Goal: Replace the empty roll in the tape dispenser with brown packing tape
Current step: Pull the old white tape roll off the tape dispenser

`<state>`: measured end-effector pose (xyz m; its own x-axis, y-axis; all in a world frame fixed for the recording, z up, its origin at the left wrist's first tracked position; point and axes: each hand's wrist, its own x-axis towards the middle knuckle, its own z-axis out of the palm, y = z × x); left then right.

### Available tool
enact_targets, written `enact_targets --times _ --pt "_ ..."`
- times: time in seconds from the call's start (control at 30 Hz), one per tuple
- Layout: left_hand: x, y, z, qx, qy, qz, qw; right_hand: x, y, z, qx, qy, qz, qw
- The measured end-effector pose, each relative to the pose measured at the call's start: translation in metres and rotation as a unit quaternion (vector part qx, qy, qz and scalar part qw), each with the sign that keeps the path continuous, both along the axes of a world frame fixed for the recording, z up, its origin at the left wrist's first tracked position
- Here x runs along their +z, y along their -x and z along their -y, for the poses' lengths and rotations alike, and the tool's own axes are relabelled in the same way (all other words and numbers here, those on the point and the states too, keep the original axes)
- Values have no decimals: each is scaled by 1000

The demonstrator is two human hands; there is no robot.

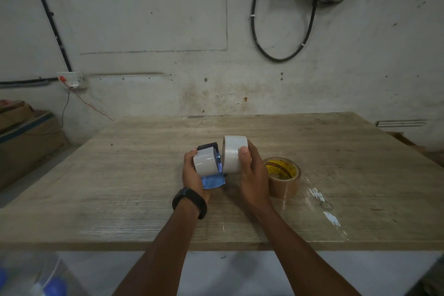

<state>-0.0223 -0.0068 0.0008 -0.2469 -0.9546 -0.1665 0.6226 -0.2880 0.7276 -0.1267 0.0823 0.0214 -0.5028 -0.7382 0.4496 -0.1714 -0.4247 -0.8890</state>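
Note:
My left hand (pixel 191 173) grips the blue tape dispenser (pixel 213 181) above the middle of the wooden table; a white drum-like part (pixel 203 162) of it faces me and a dark part shows at its top. My right hand (pixel 252 175) is closed around a pale empty roll (pixel 232 151), held just right of the dispenser and touching or nearly touching its side. A roll of brown packing tape (pixel 284 181) with a yellow inner label lies flat on the table, right beside my right hand.
The wooden table (pixel 144 175) stands against a stained wall, its near edge close to me. A small ring (pixel 326 205) and white smears lie right of the brown roll. Cardboard boxes (pixel 26 142) sit on the floor at the left.

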Motion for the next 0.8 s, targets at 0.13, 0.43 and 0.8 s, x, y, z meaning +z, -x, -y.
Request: enact_targets --times 0.13,0.43,0.8 --pt "-1 0 0 -5 -6 -16 1000 -1 -1 1 14 0 36 999" --pt "0 1 0 -7 -10 -14 1000 1 3 -7 41 17 60 997" --pt "19 20 -17 -39 -8 -43 998 28 19 -9 10 51 40 998"
